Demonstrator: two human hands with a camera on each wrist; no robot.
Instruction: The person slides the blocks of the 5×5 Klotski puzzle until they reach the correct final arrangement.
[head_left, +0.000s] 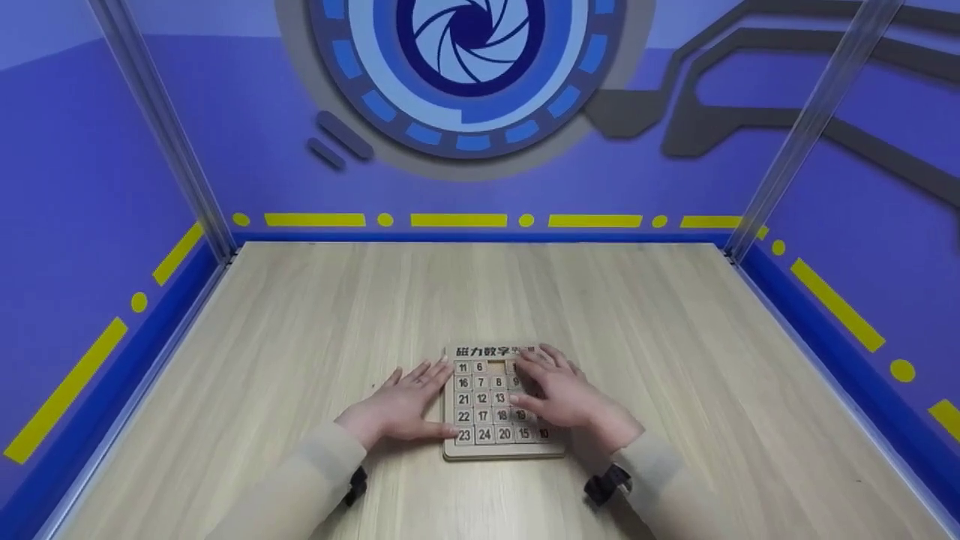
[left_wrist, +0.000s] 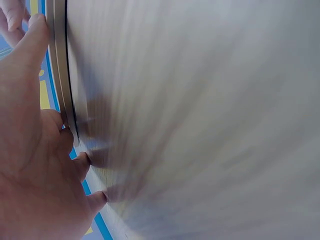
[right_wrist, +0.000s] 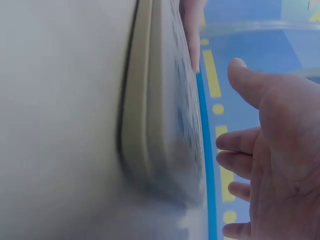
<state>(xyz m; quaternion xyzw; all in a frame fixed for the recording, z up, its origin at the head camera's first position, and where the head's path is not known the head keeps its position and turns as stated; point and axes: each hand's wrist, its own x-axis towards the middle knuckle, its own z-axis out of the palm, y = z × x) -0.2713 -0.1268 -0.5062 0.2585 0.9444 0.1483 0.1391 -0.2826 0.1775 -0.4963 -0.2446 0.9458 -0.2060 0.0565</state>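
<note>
A wooden sliding number puzzle [head_left: 502,451] lies flat on the table, its numbered tiles in rows and dark characters along its top rim. One gap [head_left: 496,367] shows in the top row, right of tile 6. My left hand [head_left: 401,405] rests at the puzzle's left side, thumb at the lower corner by tile 23, fingers spread near the upper edge. Over the right columns hovers my right hand [head_left: 566,394], fingers extended, hiding several tiles. The right wrist view shows this hand [right_wrist: 285,150] apart from the puzzle's side [right_wrist: 150,100], holding nothing.
The pale wooden table [head_left: 337,300] extends around the puzzle. Blue walls with yellow dashes [head_left: 459,220] border it at the back and both sides, with metal posts [head_left: 176,142] at the rear corners. A dark strap device [head_left: 607,484] sits at each wrist.
</note>
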